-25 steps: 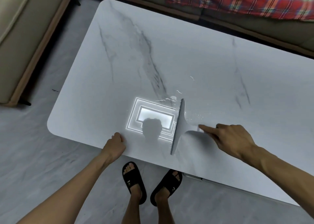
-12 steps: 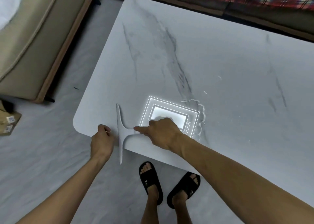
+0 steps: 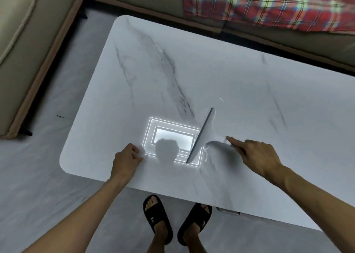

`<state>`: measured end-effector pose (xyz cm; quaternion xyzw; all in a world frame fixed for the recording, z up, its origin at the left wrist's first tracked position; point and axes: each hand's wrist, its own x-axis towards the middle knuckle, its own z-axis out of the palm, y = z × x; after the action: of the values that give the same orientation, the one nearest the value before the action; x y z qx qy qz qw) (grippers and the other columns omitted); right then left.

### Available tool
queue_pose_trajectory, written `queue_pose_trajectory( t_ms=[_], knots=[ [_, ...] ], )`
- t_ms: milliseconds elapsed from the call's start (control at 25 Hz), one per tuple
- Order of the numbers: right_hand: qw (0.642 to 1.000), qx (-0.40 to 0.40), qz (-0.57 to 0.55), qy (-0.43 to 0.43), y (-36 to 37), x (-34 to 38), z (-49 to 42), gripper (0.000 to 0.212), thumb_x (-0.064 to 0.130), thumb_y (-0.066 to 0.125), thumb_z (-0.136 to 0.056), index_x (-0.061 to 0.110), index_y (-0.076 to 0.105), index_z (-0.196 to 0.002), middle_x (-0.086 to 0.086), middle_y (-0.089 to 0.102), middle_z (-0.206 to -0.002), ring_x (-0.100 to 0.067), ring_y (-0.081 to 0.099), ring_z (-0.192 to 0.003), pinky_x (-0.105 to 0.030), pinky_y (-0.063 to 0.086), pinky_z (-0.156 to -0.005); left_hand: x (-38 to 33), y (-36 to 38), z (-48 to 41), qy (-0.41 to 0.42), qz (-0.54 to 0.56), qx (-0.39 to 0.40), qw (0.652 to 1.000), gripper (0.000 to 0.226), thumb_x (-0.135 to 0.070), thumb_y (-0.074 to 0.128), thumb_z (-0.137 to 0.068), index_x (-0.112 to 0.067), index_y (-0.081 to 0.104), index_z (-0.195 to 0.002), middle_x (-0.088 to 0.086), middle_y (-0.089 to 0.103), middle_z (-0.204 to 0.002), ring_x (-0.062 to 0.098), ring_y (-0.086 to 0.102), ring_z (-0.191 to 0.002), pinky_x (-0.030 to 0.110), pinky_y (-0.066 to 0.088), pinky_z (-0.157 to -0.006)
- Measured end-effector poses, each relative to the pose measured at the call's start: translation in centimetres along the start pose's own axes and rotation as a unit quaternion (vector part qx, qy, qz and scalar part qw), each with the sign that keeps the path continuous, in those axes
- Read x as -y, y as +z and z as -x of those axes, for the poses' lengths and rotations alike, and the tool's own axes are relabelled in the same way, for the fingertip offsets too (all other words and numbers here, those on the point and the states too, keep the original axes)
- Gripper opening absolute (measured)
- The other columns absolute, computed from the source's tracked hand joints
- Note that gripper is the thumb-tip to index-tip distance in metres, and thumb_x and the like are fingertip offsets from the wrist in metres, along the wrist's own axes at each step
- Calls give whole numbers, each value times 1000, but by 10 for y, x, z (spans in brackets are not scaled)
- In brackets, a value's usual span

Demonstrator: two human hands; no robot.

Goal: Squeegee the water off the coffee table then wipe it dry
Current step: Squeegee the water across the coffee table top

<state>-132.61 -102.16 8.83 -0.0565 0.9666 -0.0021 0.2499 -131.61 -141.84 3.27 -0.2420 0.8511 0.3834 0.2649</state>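
A white marble coffee table (image 3: 211, 70) fills the view. On it stands a pale grey squeegee (image 3: 201, 135), its blade running diagonally just right of a bright ceiling-light reflection. My right hand (image 3: 257, 155) grips the squeegee's handle, index finger stretched along it. A thin trail of water (image 3: 206, 153) glints beside the blade, and a small streak lies farther back. My left hand (image 3: 126, 159) rests near the table's front edge with its fingers curled, holding something small and white that I cannot identify.
A beige sofa (image 3: 28, 41) stands to the left and along the back, with a red plaid blanket (image 3: 269, 5) on it. Grey floor (image 3: 38, 195) lies left of and in front of the table. My feet in black slides (image 3: 159, 220) stand at the front edge.
The squeegee was swept left to the table's front-left edge, then came back right to the spot beside the light reflection. My left hand stayed near the front edge.
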Motion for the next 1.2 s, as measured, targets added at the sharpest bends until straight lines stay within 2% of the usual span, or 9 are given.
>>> queue_pose_trajectory(
  t_ms=[80, 200, 360, 520, 760, 960, 1040, 1120, 1200],
  knots=[
    [1000, -4, 11, 27, -11, -22, 19, 41, 52, 17, -100, 60, 29, -139, 10, 58, -81, -20, 62, -77, -31, 41, -60, -19, 2, -3, 9, 15, 16, 1000, 16, -3, 54, -89, -18, 57, -84, 6, 67, -79, 22, 64, -73, 28, 49, -63],
    [1000, -12, 3, 10, -29, -15, 21, 41, 53, 17, -100, 60, 28, -138, 11, 53, -77, -20, 61, -73, -30, 38, -58, -38, 4, -5, 25, -9, 17, 1000, 15, -9, 46, -93, -19, 57, -89, 3, 65, -81, 22, 62, -76, 29, 48, -63],
    [993, -34, -4, -114, -46, 41, -46, 40, 45, 25, -101, 57, 29, -139, 5, 55, -83, -26, 62, -74, -30, 36, -57, -55, 6, -13, 34, -43, -6, 999, 7, -15, 47, -94, -18, 54, -94, -1, 61, -89, 12, 55, -75, 25, 43, -57],
    [982, -6, 29, -187, -39, 70, -108, 59, 25, 43, -94, 55, 23, -142, 3, 52, -89, -28, 62, -76, -31, 32, -58, -62, 15, -21, 5, -33, -11, 999, 15, -14, 52, -92, -16, 53, -107, -2, 56, -98, 15, 54, -83, 21, 39, -57],
    [989, -7, 23, -148, -31, -56, -99, 50, 35, 31, -99, 56, 22, -144, 6, 43, -76, -25, 62, -70, -29, 33, -55, -103, 55, -28, -66, -38, 25, 997, 23, -15, 54, -87, -22, 46, -107, -4, 57, -85, 15, 57, -74, 28, 40, -55],
    [995, -30, 50, -76, -61, -150, -79, 44, 40, 30, -101, 53, 29, -143, 6, 47, -72, -24, 62, -62, -30, 36, -51, -150, 83, -41, -58, -17, 6, 998, 23, -14, 52, -88, -18, 46, -111, 1, 58, -90, 21, 58, -75, 27, 40, -54],
    [992, -28, 53, -109, -75, -138, -88, 45, 38, 39, -99, 53, 32, -141, 4, 55, -75, -26, 63, -62, -30, 36, -51, -155, 82, -42, -66, 20, -45, 997, 25, -7, 47, -90, -13, 48, -115, 3, 57, -101, 26, 59, -81, 29, 45, -60],
    [979, -28, 44, -195, -84, -93, -112, 55, 32, 52, -94, 53, 33, -140, 2, 59, -80, -27, 63, -62, -28, 35, -50, -152, 68, -43, -90, 45, -106, 989, 29, 0, 42, -88, -11, 49, -114, 6, 57, -106, 30, 59, -86, 34, 49, -68],
    [954, -4, 45, -296, -80, -29, -135, 61, 23, 50, -94, 52, 29, -143, -2, 61, -92, -30, 63, -71, -29, 35, -55, -142, 50, -47, -115, 54, -149, 981, 32, 3, 39, -87, -10, 50, -115, 8, 57, -105, 30, 58, -87, 36, 49, -70]
  ],
)
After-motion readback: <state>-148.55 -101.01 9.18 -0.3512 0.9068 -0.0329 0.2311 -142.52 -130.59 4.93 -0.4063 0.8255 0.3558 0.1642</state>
